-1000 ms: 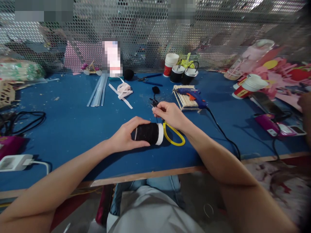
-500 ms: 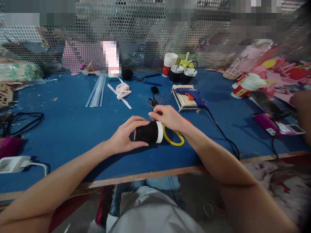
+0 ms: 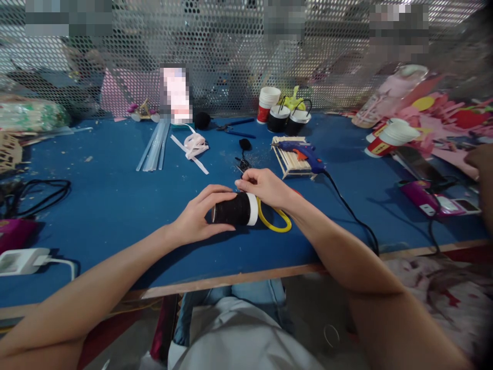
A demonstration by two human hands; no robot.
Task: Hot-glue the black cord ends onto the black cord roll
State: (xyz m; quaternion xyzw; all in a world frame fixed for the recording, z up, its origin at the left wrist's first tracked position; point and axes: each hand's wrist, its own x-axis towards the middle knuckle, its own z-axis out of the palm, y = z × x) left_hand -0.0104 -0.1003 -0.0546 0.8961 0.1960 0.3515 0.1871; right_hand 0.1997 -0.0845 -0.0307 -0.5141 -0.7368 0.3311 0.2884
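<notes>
My left hand is wrapped round a paper cup on its side, its body covered in black yarn and its white rim band pointing right. Just above that rim, my right hand has thumb and forefinger pinched together; what is between them is too small to make out. Scissors with a yellow handle lie on the table by the cup, partly hidden under my right hand and wrist. Beyond my right fingertips are a tangle of black yarn and a small black yarn ball.
A blue glue gun rests on a small wooden-stick rack, its cord trailing right. Farther back stand black-wrapped cups, pliers and white ribbon. Glue sticks lie left. Another person's hand is at the right edge.
The view has shifted very slightly. Both hands and the cup hold nearly the same position, with the right fingers still pinched above the rim.
</notes>
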